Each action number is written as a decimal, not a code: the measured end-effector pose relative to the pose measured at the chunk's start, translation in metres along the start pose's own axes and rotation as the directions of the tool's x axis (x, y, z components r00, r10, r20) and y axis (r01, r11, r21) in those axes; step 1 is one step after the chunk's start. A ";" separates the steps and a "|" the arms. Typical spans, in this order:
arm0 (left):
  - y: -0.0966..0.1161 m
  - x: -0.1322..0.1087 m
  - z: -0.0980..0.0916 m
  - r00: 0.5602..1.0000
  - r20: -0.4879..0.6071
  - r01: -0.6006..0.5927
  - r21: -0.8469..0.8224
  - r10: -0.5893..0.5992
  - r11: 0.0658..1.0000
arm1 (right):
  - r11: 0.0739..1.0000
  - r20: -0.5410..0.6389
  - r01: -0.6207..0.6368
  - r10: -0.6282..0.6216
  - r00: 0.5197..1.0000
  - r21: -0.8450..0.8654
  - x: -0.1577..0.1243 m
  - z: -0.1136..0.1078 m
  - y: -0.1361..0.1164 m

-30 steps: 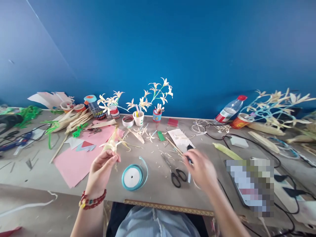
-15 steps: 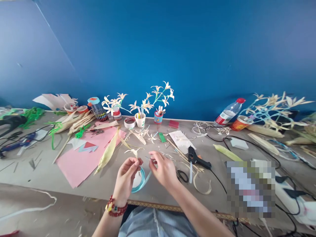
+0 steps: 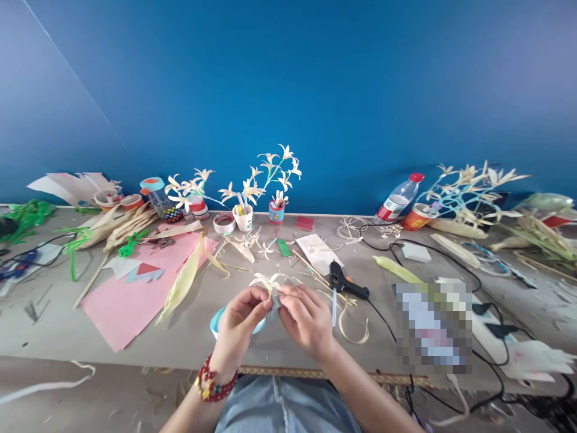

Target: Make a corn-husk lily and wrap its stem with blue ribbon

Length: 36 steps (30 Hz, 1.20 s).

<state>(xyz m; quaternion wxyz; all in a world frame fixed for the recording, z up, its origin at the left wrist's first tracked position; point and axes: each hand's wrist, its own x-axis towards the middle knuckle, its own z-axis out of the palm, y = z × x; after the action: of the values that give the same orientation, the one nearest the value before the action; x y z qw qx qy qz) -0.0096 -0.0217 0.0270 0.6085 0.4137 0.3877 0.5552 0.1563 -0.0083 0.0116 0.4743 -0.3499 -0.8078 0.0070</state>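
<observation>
Between the thumb and fingers of my left hand (image 3: 247, 313) is the thin stem of a cream husk flower (image 3: 267, 281), its petals spread at the top. My right hand (image 3: 307, 319) is closed right beside it, pinching a pale blue strip of tape (image 3: 276, 302) against the base of the flower. The light blue tape roll (image 3: 217, 320) lies on the table, partly hidden behind my left hand. Beyond my right hand, a black glue gun (image 3: 345, 281) rests on the table with a clear glue stick under its nozzle.
Pink paper (image 3: 121, 313) and a dried husk (image 3: 180, 282) lie to the left. Finished flowers stand in a white cup (image 3: 243, 218) at the back. On the right are a plastic bottle (image 3: 399, 198), a power strip (image 3: 491, 334), cables and a blurred-out patch.
My right hand has come in to my left, bringing the tape strip to the flower's base. The view has shifted slightly to the right.
</observation>
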 end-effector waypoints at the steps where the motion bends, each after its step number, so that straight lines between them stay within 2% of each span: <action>1: 0.000 0.000 -0.002 1.000 0.002 0.004 0.005 -0.004 1.000 | 0.995 0.019 -0.041 0.039 0.999 0.095 0.000 -0.001 -0.001; 3: 0.000 -0.001 -0.005 1.000 0.012 0.014 0.015 -0.014 1.000 | 0.914 0.108 -0.207 0.180 0.978 0.349 0.001 -0.003 -0.004; 4: 0.001 -0.001 -0.007 0.999 0.026 0.021 0.025 -0.022 0.999 | 0.818 0.187 -0.324 0.266 0.946 0.475 0.002 -0.005 -0.005; 6: 0.003 -0.001 -0.009 0.997 0.065 0.029 0.050 -0.033 0.998 | 0.560 0.377 -0.542 0.391 0.840 0.626 0.005 -0.007 -0.006; 8: 0.005 -0.001 -0.010 0.994 0.095 0.043 0.065 -0.049 0.997 | 0.337 0.519 -0.670 0.439 0.733 0.662 0.009 -0.009 -0.007; 9: 0.005 -0.001 -0.011 0.993 0.105 0.054 0.066 -0.060 0.996 | 0.257 0.564 -0.704 0.449 0.693 0.661 0.012 -0.009 -0.007; 11: 0.002 0.000 -0.013 0.988 0.126 0.080 0.055 -0.086 0.995 | 0.138 0.617 -0.737 0.457 0.640 0.662 0.016 -0.009 -0.007; 13: -0.001 0.000 -0.015 0.981 0.157 0.109 0.029 -0.112 0.994 | 0.069 0.654 -0.755 0.452 0.606 0.652 0.018 -0.009 -0.006; 16: -0.003 0.001 -0.017 0.970 0.192 0.156 -0.037 -0.147 0.987 | 0.060 0.691 -0.788 0.444 0.570 0.612 0.016 -0.012 -0.005; 18: -0.002 0.001 -0.017 0.961 0.223 0.190 -0.102 -0.164 0.976 | 0.093 0.684 -0.793 0.452 0.572 0.602 0.014 -0.015 -0.005; 20: 0.001 0.002 -0.015 0.948 0.272 0.215 -0.171 -0.164 0.961 | 0.162 0.622 -0.758 0.478 0.620 0.632 0.011 -0.019 -0.005; 22: 0.004 0.004 -0.013 0.937 0.314 0.229 -0.222 -0.153 0.948 | 0.258 0.511 -0.684 0.501 0.698 0.682 0.009 -0.021 -0.006; 24: 0.004 0.005 -0.010 0.932 0.329 0.244 -0.254 -0.154 0.936 | 0.349 0.404 -0.606 0.502 0.765 0.715 0.010 -0.021 -0.008; 25: 0.004 0.005 -0.009 0.931 0.328 0.253 -0.268 -0.159 0.929 | 0.370 0.367 -0.578 0.503 0.783 0.727 0.010 -0.020 -0.010; 27: 0.002 0.004 -0.007 0.934 0.314 0.265 -0.288 -0.171 0.920 | 0.342 0.341 -0.556 0.519 0.784 0.757 0.011 -0.016 -0.014; 30: 0.000 0.003 -0.005 0.939 0.291 0.267 -0.291 -0.181 0.919 | 0.234 0.363 -0.562 0.560 0.745 0.793 0.012 -0.008 -0.018; 36: 0.000 0.001 -0.005 0.936 0.306 0.263 -0.289 -0.171 0.920 | 0.186 0.425 -0.600 0.549 0.720 0.778 0.021 -0.007 -0.021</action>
<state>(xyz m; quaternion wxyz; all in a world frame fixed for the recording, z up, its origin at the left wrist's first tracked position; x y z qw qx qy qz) -0.0138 -0.0201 0.0254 0.7745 0.3344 0.2462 0.4771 0.1432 -0.0146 0.0389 0.5234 -0.3254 -0.4993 0.6090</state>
